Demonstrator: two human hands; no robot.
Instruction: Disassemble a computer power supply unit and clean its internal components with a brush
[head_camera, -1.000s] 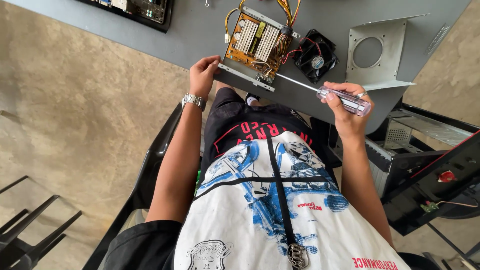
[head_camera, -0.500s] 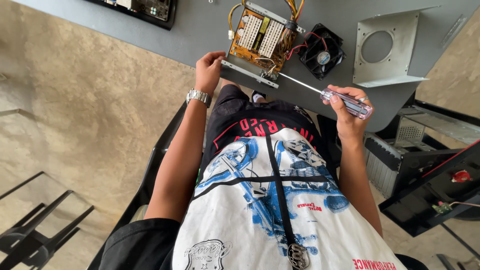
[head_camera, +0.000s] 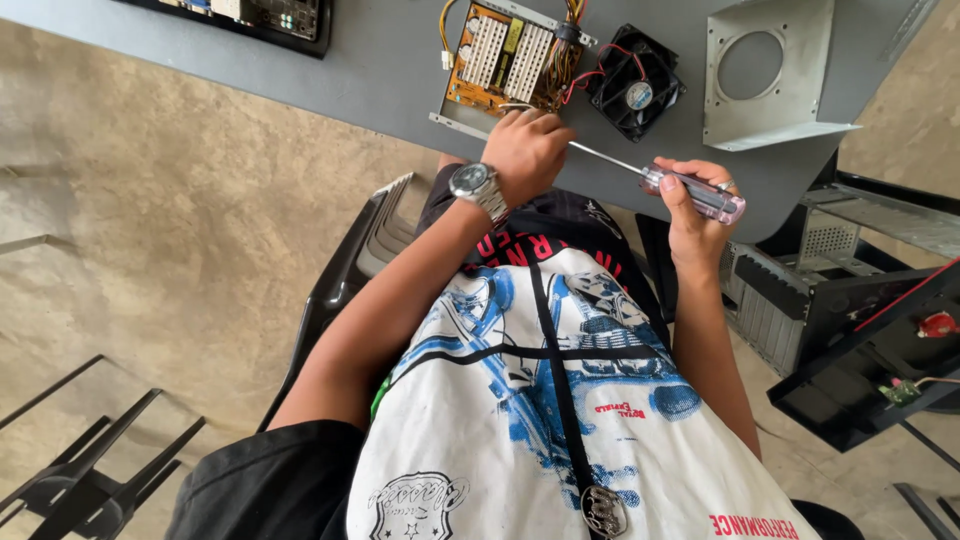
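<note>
1. The left hand (head_camera: 527, 150), wrist bent and wearing a silver watch (head_camera: 473, 183), rests fingers-down on the near edge of the orange circuit board with white connectors (head_camera: 505, 62) at the grey tabletop's (head_camera: 380, 70) near edge; what its fingers grip cannot be told.
2. The right hand (head_camera: 695, 205) is closed around the clear-handled screwdriver (head_camera: 690, 192), whose shaft points toward the left hand.
3. A black square cooling fan (head_camera: 634, 93) lies just beside the board.

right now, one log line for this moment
left hand: on circuit board edge | right hand: grips screwdriver | shaft toward board
</note>
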